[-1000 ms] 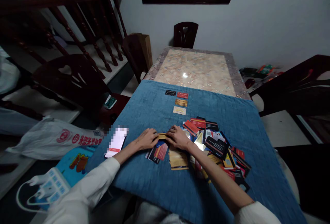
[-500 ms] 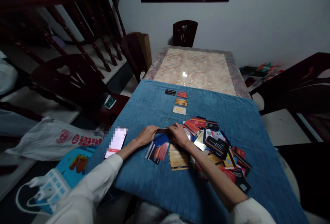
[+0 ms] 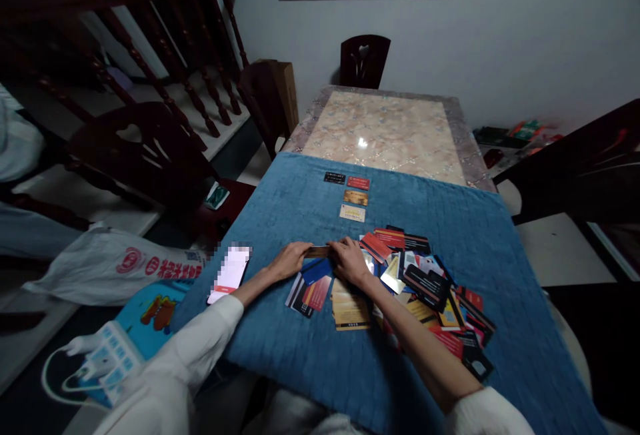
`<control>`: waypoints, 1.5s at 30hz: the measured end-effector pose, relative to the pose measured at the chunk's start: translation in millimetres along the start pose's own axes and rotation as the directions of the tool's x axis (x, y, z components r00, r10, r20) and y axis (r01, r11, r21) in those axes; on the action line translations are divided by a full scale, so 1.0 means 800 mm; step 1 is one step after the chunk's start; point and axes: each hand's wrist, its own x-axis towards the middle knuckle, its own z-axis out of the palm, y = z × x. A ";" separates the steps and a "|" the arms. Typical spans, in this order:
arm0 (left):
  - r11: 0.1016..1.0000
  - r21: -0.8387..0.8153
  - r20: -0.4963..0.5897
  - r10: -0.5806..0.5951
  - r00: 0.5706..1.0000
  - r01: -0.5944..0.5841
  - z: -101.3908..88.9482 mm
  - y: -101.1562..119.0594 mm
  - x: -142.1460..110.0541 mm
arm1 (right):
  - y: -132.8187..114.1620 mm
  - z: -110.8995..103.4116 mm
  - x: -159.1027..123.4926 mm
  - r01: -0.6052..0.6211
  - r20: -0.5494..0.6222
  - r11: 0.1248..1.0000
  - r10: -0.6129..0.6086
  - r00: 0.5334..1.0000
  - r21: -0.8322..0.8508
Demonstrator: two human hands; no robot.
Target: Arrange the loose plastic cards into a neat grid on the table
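Observation:
Between my two hands is a thin brownish card [image 3: 319,251], seen nearly edge-on; whether it is one card or a small stack I cannot tell. My left hand [image 3: 291,260] grips its left end with closed fingers, and my right hand [image 3: 350,261] grips the right end. Just below them a blue card [image 3: 319,270] overlaps red and black cards [image 3: 313,296] on the cloth. A fan of gold cards [image 3: 351,313] lies under my right wrist. To the right spreads a mixed heap of cards [image 3: 427,286], partly covered by my right forearm.
Farther up the blue cloth [image 3: 420,201] lie a black card [image 3: 335,178], a red card [image 3: 359,183], a gold card [image 3: 356,197] and a cream card [image 3: 353,213]. A phone [image 3: 231,273] rests near the left edge. Dark wooden chairs [image 3: 365,61] stand around the table.
The view has shifted slightly, so everything sits a little farther right. Both hands keep hold of the card, which now shows slightly more of its face.

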 end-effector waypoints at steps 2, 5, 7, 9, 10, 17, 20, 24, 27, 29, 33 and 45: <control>1.000 -0.007 -0.004 -0.014 1.000 0.014 0.000 0.000 -0.001 | 0.001 0.003 -0.001 -0.012 -0.019 1.000 0.013 1.000 0.020; 0.999 -0.033 -0.018 -0.044 0.999 0.043 0.002 -0.001 -0.002 | 0.003 0.007 -0.002 -0.046 -0.055 0.997 0.049 0.997 0.055; 0.997 -0.054 -0.031 -0.064 0.997 0.062 0.003 -0.001 -0.002 | 0.006 0.008 -0.002 -0.058 -0.061 0.996 0.062 0.996 0.071; 0.995 -0.067 -0.046 -0.075 0.996 0.072 0.004 0.000 -0.002 | 0.007 0.006 -0.003 -0.054 -0.068 0.995 0.060 0.996 0.089; 0.995 -0.069 -0.055 -0.077 0.996 0.073 0.005 0.001 -0.001 | 0.008 0.004 -0.003 -0.049 -0.081 0.993 0.058 0.995 0.105; 0.997 -0.062 -0.064 -0.046 0.997 0.042 0.002 0.012 0.005 | 0.003 -0.021 0.001 -0.010 -0.269 0.945 0.103 0.958 0.327; 0.998 -0.056 -0.068 -0.022 0.997 0.018 0.001 0.017 0.007 | 0.000 -0.033 0.005 0.028 -0.312 0.939 0.086 0.946 0.344; 0.998 -0.067 -0.138 0.011 0.990 -0.020 -0.002 0.023 0.011 | -0.004 -0.045 0.011 0.077 -0.305 0.966 0.001 0.952 0.247; 0.995 -0.092 -0.222 0.023 0.975 -0.045 -0.008 0.030 0.016 | -0.007 -0.048 0.016 0.114 -0.260 0.981 -0.070 0.963 0.156; 0.991 -0.119 -0.266 0.021 0.964 -0.054 -0.010 0.034 0.020 | -0.009 -0.048 0.020 0.137 -0.229 0.984 -0.109 0.967 0.110; 0.987 -0.159 -0.298 -0.019 0.955 -0.030 -0.008 0.039 0.024 | -0.016 -0.040 0.027 0.149 -0.197 0.987 -0.136 0.971 0.055; 1.000 -0.030 -0.221 -0.013 0.975 0.007 -0.002 0.019 0.018 | -0.013 -0.011 0.011 0.067 -0.131 0.997 -0.063 0.989 0.027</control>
